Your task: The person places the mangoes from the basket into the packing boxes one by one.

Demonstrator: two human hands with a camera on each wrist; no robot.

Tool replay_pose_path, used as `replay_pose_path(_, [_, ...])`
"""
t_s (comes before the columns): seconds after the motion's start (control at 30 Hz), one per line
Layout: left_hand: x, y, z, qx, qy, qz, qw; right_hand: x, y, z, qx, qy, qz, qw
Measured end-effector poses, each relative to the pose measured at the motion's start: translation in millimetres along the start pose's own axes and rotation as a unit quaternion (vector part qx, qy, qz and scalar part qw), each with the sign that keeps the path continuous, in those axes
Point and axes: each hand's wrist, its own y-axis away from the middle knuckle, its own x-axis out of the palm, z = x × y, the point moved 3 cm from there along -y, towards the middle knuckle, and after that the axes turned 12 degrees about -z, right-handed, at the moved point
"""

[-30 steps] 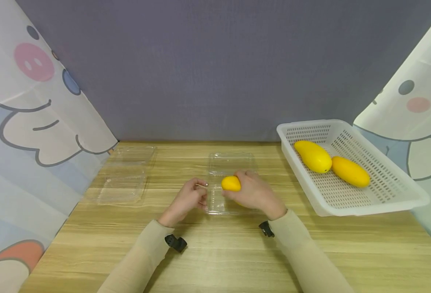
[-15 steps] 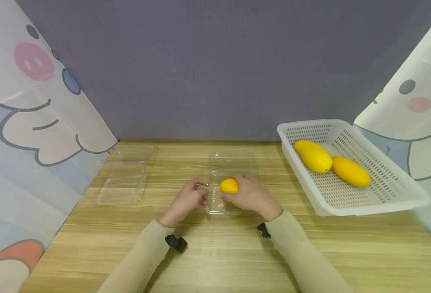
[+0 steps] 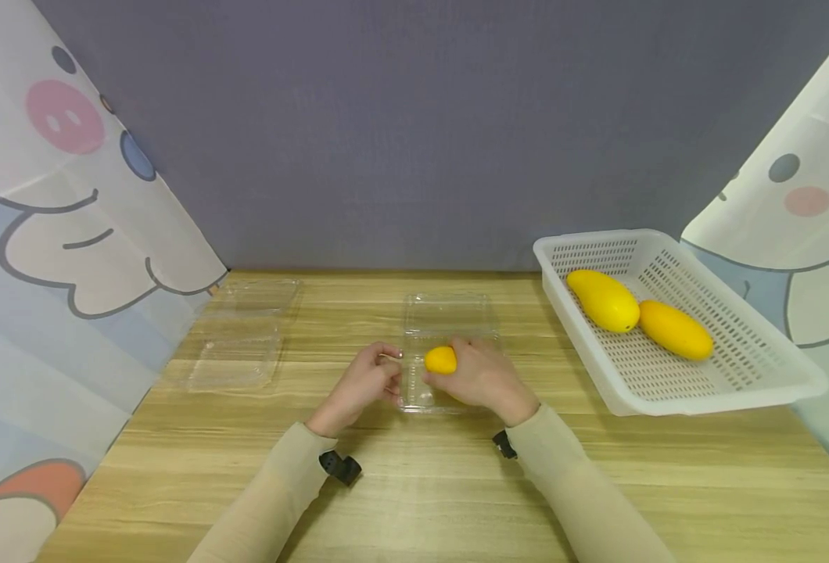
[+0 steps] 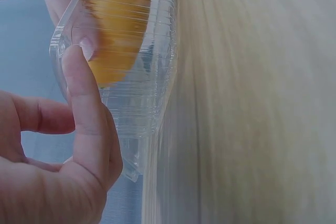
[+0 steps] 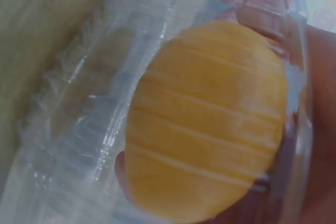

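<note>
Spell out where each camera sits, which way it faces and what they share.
Head: on the person's head, facing forward and down at the table; shows both sleeves, the left hand, and the right hand gripping a yellow fruit.
Left wrist: on that wrist, facing the clear container from the side; shows the left hand and part of the right.
Right wrist: on that wrist, facing the fruit through clear plastic; blurred parts of a hand show.
Shared by both wrist views: fruit and container.
</note>
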Motion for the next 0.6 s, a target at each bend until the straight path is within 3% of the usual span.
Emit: replay_pose_path(0.6, [-0.1, -0.2, 0.3, -0.001, 0.001, 0.002, 1.0000, 9.8, 1.9, 0.4, -0.007, 0.024, 0.017, 1.000])
